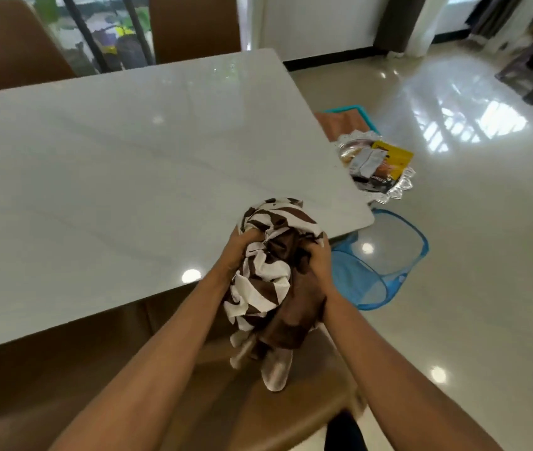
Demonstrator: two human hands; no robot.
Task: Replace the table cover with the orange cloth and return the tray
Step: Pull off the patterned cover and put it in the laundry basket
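Observation:
A brown-and-white patterned table cover (271,281) is bunched into a ball over the table's near right corner. My left hand (237,247) grips its left side and my right hand (318,258) grips its right side. The white glossy table (112,164) lies bare. On the floor past the table's right edge, a folded orange cloth (343,123) sits in a teal-rimmed container. In front of it stands a silver scalloped tray (398,187) holding several packets, partly hidden by the table edge.
A blue mesh hamper (385,255) stands open on the floor beside the table's near right corner. A brown chair (193,385) is tucked under the near edge below my arms. Two brown chairs (193,27) stand at the far side. Shiny tiled floor spreads to the right.

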